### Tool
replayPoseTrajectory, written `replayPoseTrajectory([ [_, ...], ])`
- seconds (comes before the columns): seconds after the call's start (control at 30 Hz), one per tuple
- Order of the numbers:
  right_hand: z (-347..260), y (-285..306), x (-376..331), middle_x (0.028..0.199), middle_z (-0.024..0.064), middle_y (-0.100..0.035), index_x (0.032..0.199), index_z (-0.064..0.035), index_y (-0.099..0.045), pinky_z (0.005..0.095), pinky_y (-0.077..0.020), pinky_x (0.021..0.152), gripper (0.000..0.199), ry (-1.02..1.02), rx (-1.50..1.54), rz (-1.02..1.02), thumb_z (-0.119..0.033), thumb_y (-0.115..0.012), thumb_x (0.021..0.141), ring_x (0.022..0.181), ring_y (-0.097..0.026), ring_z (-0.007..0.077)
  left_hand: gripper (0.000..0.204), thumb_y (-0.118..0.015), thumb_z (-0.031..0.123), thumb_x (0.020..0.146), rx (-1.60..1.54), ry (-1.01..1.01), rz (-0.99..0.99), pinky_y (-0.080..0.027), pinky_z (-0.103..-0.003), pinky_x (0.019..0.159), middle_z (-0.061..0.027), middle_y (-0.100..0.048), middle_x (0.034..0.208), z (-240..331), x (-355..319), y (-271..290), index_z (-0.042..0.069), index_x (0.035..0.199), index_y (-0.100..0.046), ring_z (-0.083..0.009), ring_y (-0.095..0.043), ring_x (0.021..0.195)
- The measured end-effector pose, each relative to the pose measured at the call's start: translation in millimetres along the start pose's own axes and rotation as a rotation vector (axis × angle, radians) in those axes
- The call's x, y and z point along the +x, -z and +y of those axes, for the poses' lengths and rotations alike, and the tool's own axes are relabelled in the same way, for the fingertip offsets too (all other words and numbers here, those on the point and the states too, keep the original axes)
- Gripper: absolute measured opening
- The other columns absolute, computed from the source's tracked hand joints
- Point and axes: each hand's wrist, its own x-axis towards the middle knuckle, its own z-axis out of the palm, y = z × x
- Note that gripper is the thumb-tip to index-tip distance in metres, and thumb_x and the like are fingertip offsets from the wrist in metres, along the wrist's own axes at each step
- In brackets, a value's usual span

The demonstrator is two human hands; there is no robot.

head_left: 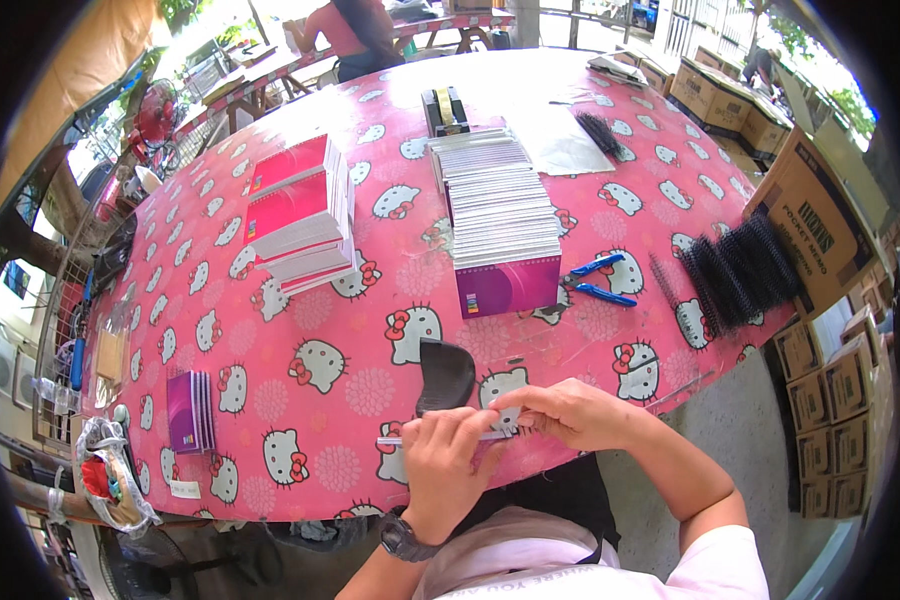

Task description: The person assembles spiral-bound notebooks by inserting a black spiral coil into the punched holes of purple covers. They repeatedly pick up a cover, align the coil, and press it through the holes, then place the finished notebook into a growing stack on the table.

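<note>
My left hand point(447, 452) is closed around a thin notepad point(390, 441), which shows edge-on as a pale strip near the table's front edge. My right hand point(575, 413) is at the pad's right end, thumb and fingers pinched together. Whatever is between those fingertips is too small to make out. Just beyond my left hand lies a black curved flat piece point(446, 374). Farther off stands a long row of spiral-bound notepads point(500, 195) with a purple cover facing me. Beside that row rest blue-handled pliers point(600, 280).
Red-covered notepads point(295, 215) are stacked at left, with a small purple stack point(190, 412) nearer. Black plastic spiral coils point(740, 270) lie at right against a cardboard box point(820, 225). A tape dispenser point(444, 112) stands beyond the row. Cartons point(830, 405) are piled right of the table.
</note>
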Motion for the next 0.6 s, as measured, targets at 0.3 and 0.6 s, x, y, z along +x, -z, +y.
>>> replayPoseTrajectory([
  [0.3, 25, -1, 71, 0.146, 0.0226, -0.031, 0.139, -0.0150, -0.041, 0.0474, -0.0352, 0.106, 0.078, 0.137, -0.415, -0.038, -0.021, -0.078, 0.070, 0.133, -0.033, 0.0406, 0.015, -0.070, 0.024, 0.078, 0.007, -0.061, -0.074, -0.034, -0.038, 0.080, 0.0010, -0.062, 0.090, 5, -2, 1, 0.015, 0.089, -0.066, -0.0190, -0.057, 0.086],
  [0.6, 35, -22, 95, 0.135, 0.0233, -0.042, 0.115, -0.0091, -0.061, 0.0464, -0.0391, 0.102, 0.057, 0.093, -0.446, -0.087, -0.033, -0.078, 0.065, 0.122, -0.044, 0.0402, 0.029, -0.069, 0.035, 0.080, 0.026, -0.075, -0.155, -0.027, -0.045, 0.099, 0.0030, -0.059, 0.106, 0, -3, 11, 0.018, 0.103, -0.062, -0.0152, -0.057, 0.099],
])
